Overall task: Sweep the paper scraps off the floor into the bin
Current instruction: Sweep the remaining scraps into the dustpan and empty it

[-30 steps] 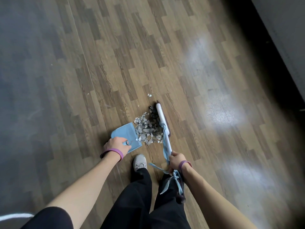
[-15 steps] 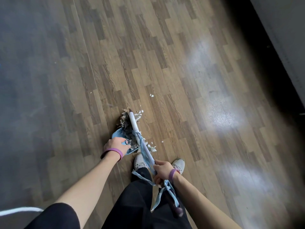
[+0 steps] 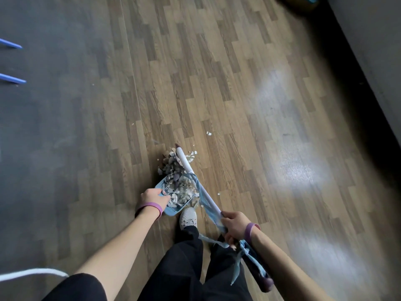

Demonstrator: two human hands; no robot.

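Note:
A light blue dustpan [image 3: 173, 210] lies on the wooden floor just ahead of my feet, and my left hand [image 3: 153, 197] grips its near left edge. A heap of grey and white paper scraps [image 3: 176, 181] fills the pan and spills past its far lip. My right hand [image 3: 234, 224] grips the white broom handle [image 3: 195, 181], which has blue ribbon wound round it; the broom's head rests in the scraps at the pan's mouth. A few loose scraps [image 3: 208, 133] lie on the floor beyond. No bin is in view.
My white shoe [image 3: 188, 218] stands right behind the dustpan. A dark wall base [image 3: 368, 61] runs along the right. Two blue bars [image 3: 12, 61] poke in at the left edge, and a white cord [image 3: 32, 273] crosses the lower left.
The broom swept the heap leftward from the floor into the dustpan. My right hand followed it left, then drew back right. My left hand kept hold of the pan.

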